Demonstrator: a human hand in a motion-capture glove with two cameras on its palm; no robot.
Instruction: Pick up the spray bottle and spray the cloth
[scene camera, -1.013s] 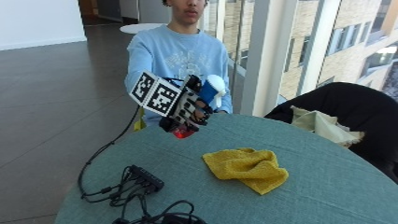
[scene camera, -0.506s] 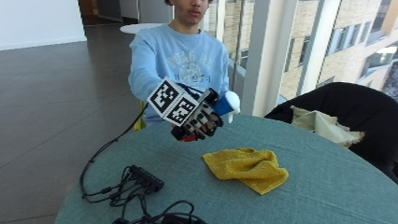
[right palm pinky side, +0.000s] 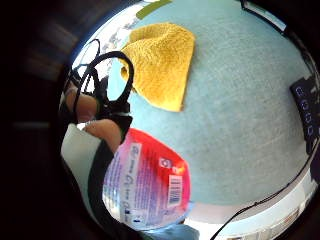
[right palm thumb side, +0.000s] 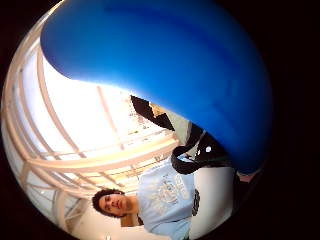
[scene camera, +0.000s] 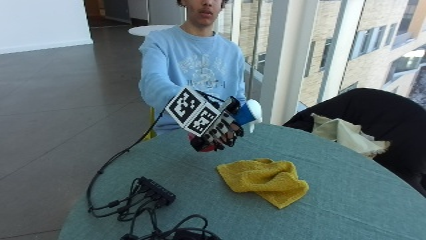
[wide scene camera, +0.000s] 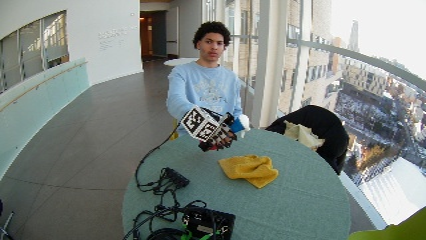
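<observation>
1. Outside view: a person in a light blue sweatshirt sits behind a round desk (scene camera: 346, 200) covered in teal cloth. The gloved right hand (scene camera: 216, 132) is raised above the desk's near edge, its fingers curled around a spray bottle (scene camera: 247, 113), whose blue and white head shows just beside the glove. A crumpled yellow cloth (scene camera: 266, 180) lies on the desk, below and to one side of the hand, apart from it. A black cable box (scene camera: 156, 190) with trailing cables sits near the desk's edge.

2. Wide outside view: the right hand (wide scene camera: 214, 135) holds the bottle (wide scene camera: 238, 124) in the air between the person's chest and the cloth (wide scene camera: 249, 169). A dark chair (wide scene camera: 313, 130) with a pale fabric on it stands beside the desk.

3. Little finger side palm view: the bottle's red and pink labelled body (right palm pinky side: 147, 187) fills the space close to the palm, with bare fingertips (right palm pinky side: 102, 132) against it. The yellow cloth (right palm pinky side: 160, 62) lies on the teal desk (right palm pinky side: 240, 125) beyond.

4. Thumb side palm view: the bottle's blue head (right palm thumb side: 175, 65) covers much of the picture, close to the palm.
</observation>
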